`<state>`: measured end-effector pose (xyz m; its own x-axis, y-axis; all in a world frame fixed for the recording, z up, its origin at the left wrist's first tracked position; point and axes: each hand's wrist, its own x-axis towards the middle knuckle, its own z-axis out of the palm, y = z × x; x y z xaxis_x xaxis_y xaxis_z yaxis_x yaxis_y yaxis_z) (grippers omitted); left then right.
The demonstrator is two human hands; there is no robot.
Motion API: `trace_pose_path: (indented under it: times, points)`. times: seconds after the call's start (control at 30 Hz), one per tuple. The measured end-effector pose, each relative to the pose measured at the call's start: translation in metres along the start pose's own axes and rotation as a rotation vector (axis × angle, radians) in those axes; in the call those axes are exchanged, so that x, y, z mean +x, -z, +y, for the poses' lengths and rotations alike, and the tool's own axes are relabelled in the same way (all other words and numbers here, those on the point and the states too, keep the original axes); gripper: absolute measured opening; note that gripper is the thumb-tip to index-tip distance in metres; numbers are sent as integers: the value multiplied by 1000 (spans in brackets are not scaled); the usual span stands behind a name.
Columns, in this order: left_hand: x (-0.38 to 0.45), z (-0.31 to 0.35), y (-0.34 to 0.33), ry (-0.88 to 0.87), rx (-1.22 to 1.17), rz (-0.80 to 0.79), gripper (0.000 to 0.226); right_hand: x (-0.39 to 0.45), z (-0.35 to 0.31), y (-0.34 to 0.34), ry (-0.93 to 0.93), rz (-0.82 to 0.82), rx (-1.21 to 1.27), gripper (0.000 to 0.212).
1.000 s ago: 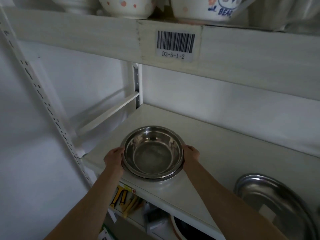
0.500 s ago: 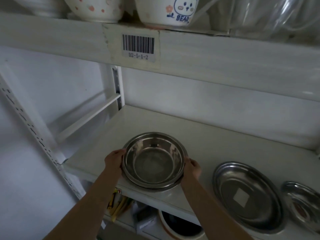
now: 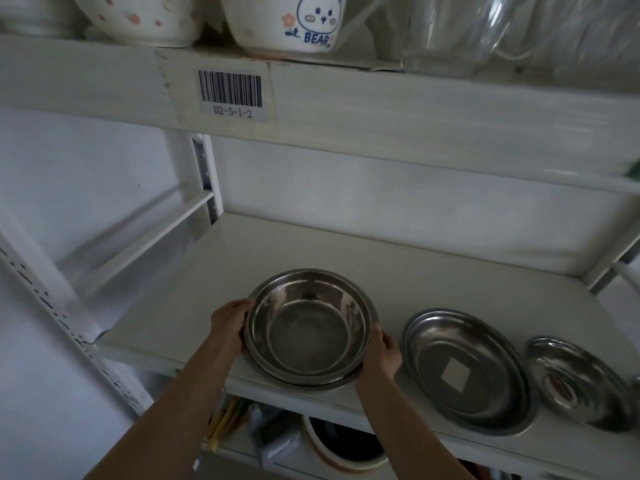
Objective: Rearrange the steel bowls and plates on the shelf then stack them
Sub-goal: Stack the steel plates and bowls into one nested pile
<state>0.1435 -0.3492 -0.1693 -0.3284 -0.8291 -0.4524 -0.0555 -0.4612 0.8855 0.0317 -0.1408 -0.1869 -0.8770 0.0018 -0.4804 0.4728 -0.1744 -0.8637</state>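
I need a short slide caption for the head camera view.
Both hands hold nested steel bowls on the shelf, beside two steel plates.

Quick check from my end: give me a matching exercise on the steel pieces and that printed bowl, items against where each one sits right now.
Items:
1. steel bowls
2. large steel plate
3. small steel plate
4. bear bowl

Places:
A. far right of the middle shelf
B. upper shelf, above the barcode label
C. between both hands, near the shelf's front edge
D. just right of the right hand

Pairs: 1-C, 2-D, 3-A, 4-B

Bowls (image 3: 310, 332) left of plates (image 3: 467, 372) on shelf (image 3: 398, 271)
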Motion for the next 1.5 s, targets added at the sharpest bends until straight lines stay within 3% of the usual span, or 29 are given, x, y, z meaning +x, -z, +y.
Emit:
trace_pose_path:
  times: [0.23, 0.33, 0.43, 0.57, 0.8, 0.9, 1.13, 1.2, 1.3, 1.4, 1.5]
  points:
    - [4, 1, -4, -133, 233, 91, 37, -8, 0, 16, -26, -26, 24, 28]
    - [-7, 10, -14, -301, 386, 164, 24, -13, 5, 28, -95, -18, 22, 28]
    - [-28, 18, -24, -422, 257, 193, 26, -20, 10, 44, -143, -29, 19, 29]
    - [-79, 13, -47, -510, 124, -22, 20, -29, 14, 70, -159, -42, -22, 33]
    - [-172, -34, -87, -367, 99, -404, 14, -38, 3, 129, -151, 35, -11, 43]
    - [-196, -65, -98, -289, 165, -494, 29, -37, -16, 160, -141, 107, -16, 51]
    - [-208, -132, -121, -253, 317, -417, 68, -4, -47, 218, -63, 273, -93, 66]
    - [-211, -133, -132, -202, 329, -416, 59, 7, -56, 223, -52, 264, -83, 56]
    - [-206, -129, -152, -142, 414, -386, 26, 19, -69, 225, -18, 238, -73, 47]
    - [-191, -133, -172, -36, 325, -330, 36, 28, -76, 222, -25, 232, -32, 43]
    - [-177, -138, -185, 70, 186, -266, 28, 36, -82, 217, -44, 243, 21, 36]
